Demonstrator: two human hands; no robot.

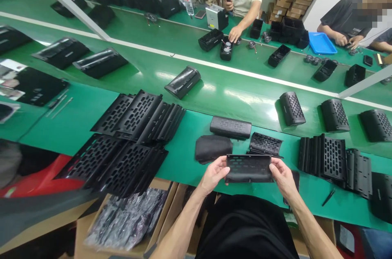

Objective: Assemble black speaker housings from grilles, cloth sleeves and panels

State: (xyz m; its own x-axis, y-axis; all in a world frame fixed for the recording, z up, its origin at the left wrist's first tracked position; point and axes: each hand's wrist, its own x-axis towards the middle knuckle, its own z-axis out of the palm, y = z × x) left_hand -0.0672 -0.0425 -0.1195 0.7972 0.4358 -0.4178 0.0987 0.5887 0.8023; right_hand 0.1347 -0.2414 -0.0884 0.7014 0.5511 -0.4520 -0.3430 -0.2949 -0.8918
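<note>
My left hand point(216, 175) grips the left end of a black perforated speaker grille panel point(248, 171), thumb in front. At its right end, my right hand point(281, 174) pinches the same panel. Its hollow inner side faces me, and a dark layer seems to lie behind part of its slots. Just beyond it lie a stack of black mesh cloth point(213, 148), another slotted panel point(266, 144) and a closed black slotted piece point(230, 127).
Stacked slotted panels point(134, 118) lie to the left, more panels point(333, 157) to the right. Black speaker housings point(183, 81) sit along the green conveyor belt point(147, 83). A co-worker's hand point(235, 33) touches a housing across the belt. A carton of plastic-wrapped parts point(125, 218) stands below the table edge.
</note>
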